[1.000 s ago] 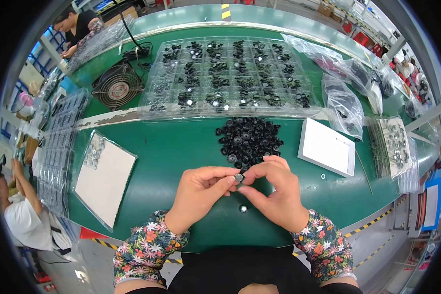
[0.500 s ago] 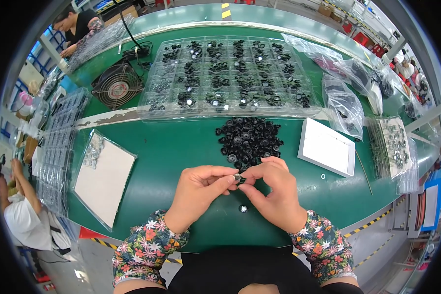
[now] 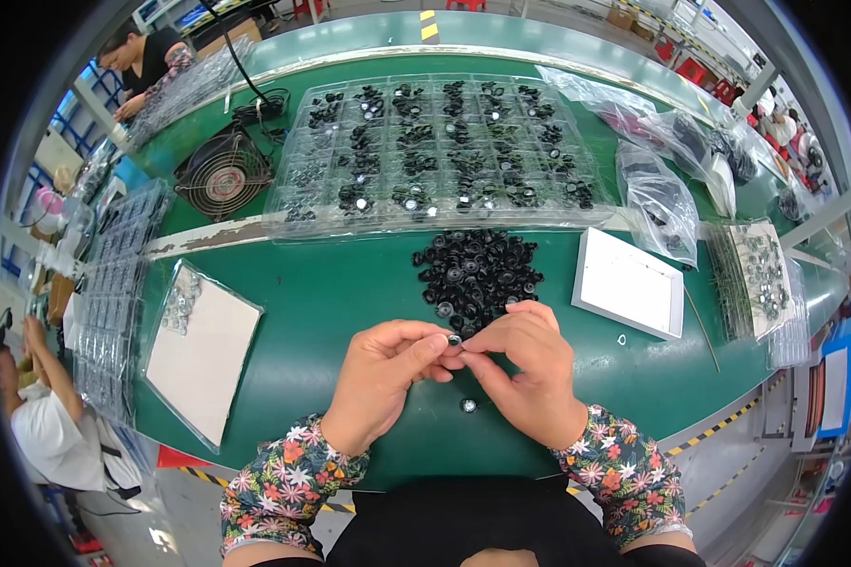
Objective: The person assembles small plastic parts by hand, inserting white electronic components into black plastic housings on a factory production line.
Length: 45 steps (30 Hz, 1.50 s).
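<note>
Between my two hands, just in front of a heap of small black round parts (image 3: 477, 269), is a small round part (image 3: 455, 340) with a dark centre and a pale rim. My left hand (image 3: 376, 369) pinches it between thumb and forefinger. From the other side, the closed thumb and forefinger of my right hand (image 3: 531, 367) meet it; whether they grip this part or another tiny piece is hidden. On the green table near my body lies a single black round part (image 3: 468, 405) with a shiny face.
Behind the heap stands a clear compartment tray (image 3: 350, 230) of black parts. A fan (image 3: 223, 175) and a sleeved board (image 3: 199, 364) are left. A white box (image 3: 629, 283), loose ring (image 3: 621, 340), thin stick (image 3: 702, 331) and plastic bags (image 3: 657, 194) lie right. Two people (image 3: 147, 61) work leftward.
The round part has turned slightly in my fingers and its opening now looks darker. My right fingertips have shifted a little against it. The whole view has moved slightly.
</note>
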Motion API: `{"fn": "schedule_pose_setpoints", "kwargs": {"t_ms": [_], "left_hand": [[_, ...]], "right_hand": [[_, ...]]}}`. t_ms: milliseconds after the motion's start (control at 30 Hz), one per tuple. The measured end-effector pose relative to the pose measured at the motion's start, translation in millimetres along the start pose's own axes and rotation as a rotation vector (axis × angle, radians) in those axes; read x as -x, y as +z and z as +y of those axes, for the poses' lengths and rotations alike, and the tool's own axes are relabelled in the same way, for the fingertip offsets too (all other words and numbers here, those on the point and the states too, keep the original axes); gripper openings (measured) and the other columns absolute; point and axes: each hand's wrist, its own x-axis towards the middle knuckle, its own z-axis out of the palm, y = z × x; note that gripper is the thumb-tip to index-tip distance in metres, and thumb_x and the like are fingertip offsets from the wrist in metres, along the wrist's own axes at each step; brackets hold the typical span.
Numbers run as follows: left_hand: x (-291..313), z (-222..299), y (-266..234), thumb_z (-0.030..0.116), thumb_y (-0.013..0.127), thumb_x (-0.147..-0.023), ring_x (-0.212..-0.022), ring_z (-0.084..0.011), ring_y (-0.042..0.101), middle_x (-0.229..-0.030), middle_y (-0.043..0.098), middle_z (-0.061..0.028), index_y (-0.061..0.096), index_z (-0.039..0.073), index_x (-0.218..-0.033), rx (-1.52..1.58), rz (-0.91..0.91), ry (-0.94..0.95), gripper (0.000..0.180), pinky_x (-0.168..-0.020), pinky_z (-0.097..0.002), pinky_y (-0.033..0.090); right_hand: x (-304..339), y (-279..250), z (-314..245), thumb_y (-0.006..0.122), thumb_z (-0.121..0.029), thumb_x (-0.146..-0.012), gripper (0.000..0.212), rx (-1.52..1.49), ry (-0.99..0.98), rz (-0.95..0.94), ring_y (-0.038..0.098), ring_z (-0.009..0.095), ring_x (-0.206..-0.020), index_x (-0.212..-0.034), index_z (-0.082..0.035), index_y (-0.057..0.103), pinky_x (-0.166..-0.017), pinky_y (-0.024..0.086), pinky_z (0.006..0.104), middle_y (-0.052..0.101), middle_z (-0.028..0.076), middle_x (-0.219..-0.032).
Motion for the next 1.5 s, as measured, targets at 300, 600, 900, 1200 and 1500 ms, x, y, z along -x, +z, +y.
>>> {"fn": "schedule_pose_setpoints", "kwargs": {"t_ms": [300,600,900,1200,1500], "left_hand": [[-2.1,2.3,-6.6,0.009,0.061,-0.093,-0.087,-0.0171,0.066,-0.095,0.067,-0.0099,0.062,0.0,-0.096,0.116,-0.096,-0.167,0.009,-0.072,-0.0279,0.054],[-4.5,0.9,-10.9,0.007,0.061,-0.092,-0.085,-0.0154,0.065,-0.097,0.067,-0.0092,0.062,0.001,-0.099,0.192,-0.136,-0.145,0.009,-0.071,-0.0259,0.052],[-2.8,3.5,-8.3,0.009,0.055,-0.095,-0.091,-0.0133,0.056,-0.099,0.06,-0.0052,0.059,0.003,-0.12,0.305,-0.234,-0.171,0.026,-0.074,-0.0279,0.047],[-5.2,3.4,-8.6,0.01,0.055,-0.096,-0.093,-0.0131,0.056,-0.099,0.06,-0.0053,0.059,0.004,-0.117,0.272,-0.224,-0.063,0.022,-0.074,-0.0266,0.046],[-3.9,6.4,-9.1,0.007,0.056,-0.095,-0.091,-0.0138,0.059,-0.102,0.061,-0.0077,0.057,0.003,-0.117,0.182,-0.213,0.094,0.022,-0.074,-0.0262,0.047]], "right_hand": [[0.4,1.6,1.6,0.072,-0.002,-0.073,0.013,-0.057,0.038,-0.017,0.06,0.021,-0.066,-0.078,-0.008,0.061,-0.083,0.044,0.0381,0.064,0.002,-0.073],[0.5,-1.4,0.5,0.072,-0.003,-0.073,0.013,-0.149,0.099,-0.033,0.06,0.02,-0.066,-0.079,-0.007,0.063,-0.079,0.043,0.0348,0.064,0.003,-0.071],[1.3,-6.0,-6.3,0.073,-0.002,-0.077,0.011,-0.504,0.422,-0.075,0.063,0.013,-0.071,-0.083,-0.005,0.065,-0.075,0.045,0.0286,0.066,0.002,-0.076],[0.7,-11.8,-4.9,0.07,0.001,-0.08,0.009,-0.599,0.51,-0.134,0.06,0.01,-0.081,-0.087,-0.002,0.065,-0.076,0.048,0.0241,0.065,0.002,-0.084],[0.0,-17.1,-4.4,0.073,0.0,-0.075,0.011,-0.411,0.427,-0.128,0.062,0.015,-0.079,-0.083,-0.003,0.066,-0.077,0.048,0.0276,0.066,0.004,-0.082]]}}
